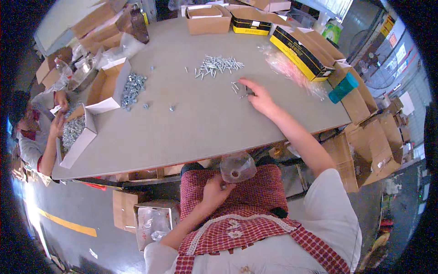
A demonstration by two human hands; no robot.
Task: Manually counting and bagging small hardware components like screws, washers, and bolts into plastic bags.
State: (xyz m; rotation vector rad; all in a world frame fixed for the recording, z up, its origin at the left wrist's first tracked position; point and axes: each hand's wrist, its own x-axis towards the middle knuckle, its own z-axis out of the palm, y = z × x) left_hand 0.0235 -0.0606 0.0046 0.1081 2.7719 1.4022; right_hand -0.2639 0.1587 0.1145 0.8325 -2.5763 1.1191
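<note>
Holding clear plastic bag (244, 163) above checked apron (269, 187) with left hand (215, 194), fingers curled in at bag's edge. Reaching over table (182, 132) with right hand (260, 99), index and thumb spread beside loose screws (235, 86); can't tell if touching. Probably only partway: just a few lying apart from main screw pile (220, 66), plenty left there and in metal nut-like fittings (133, 89). Can't confirm bag contents.

From where I stand, the right arm (301, 138) extends far and leftward, the right grip (260, 98) back-up, index finger (248, 83) reaching. The left forearm (188, 223) is bent near; the left grip (215, 195) sits low, fingers partly curled.
</note>
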